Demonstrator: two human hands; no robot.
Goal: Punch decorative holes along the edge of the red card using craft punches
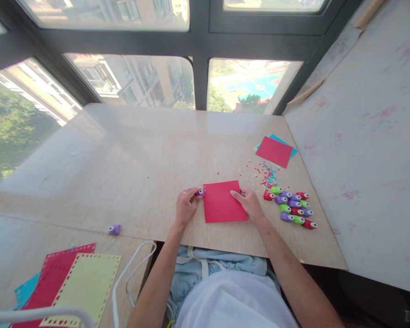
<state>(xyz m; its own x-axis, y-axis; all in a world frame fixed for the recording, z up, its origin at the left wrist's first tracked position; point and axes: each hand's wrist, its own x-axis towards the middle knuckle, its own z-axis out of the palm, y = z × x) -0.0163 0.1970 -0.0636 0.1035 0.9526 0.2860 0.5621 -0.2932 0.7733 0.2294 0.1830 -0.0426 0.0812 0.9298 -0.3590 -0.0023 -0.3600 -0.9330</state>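
Head cam looks down at a pale counter point(130, 164) under a big window, with a red paper square point(223, 202) as the thing being worked on. I'll place everything off that square.

Left hand point(186, 207) sits at the square's left edge, fingers pinched shut around a small purple punch point(200, 192) right at the upper left corner. It looks like the punch is touching the paper edge, but I can't tell if the paper is actually in the slot. Right hand point(250, 203) rests on the square's right edge, fingers flat and loose, pinning it down rather than gripping anything.

Just right of the square is a cluster of punches point(292, 209) in purple, green and red. Up and to the right of it there's a scatter of confetti dots point(264, 175), and further that way a red sheet on a blue sheet point(275, 151). Well off to the lower left: a lone purple punch point(115, 229) and a stack of punched border sheets point(71, 282).

What could go wrong, I reckon: the square is only held by light fingertip pressure, so it could swivel when the punch gets squeezed and the hole lands crooked or off the edge. The right wrist is also close enough to the cluster to knock it.
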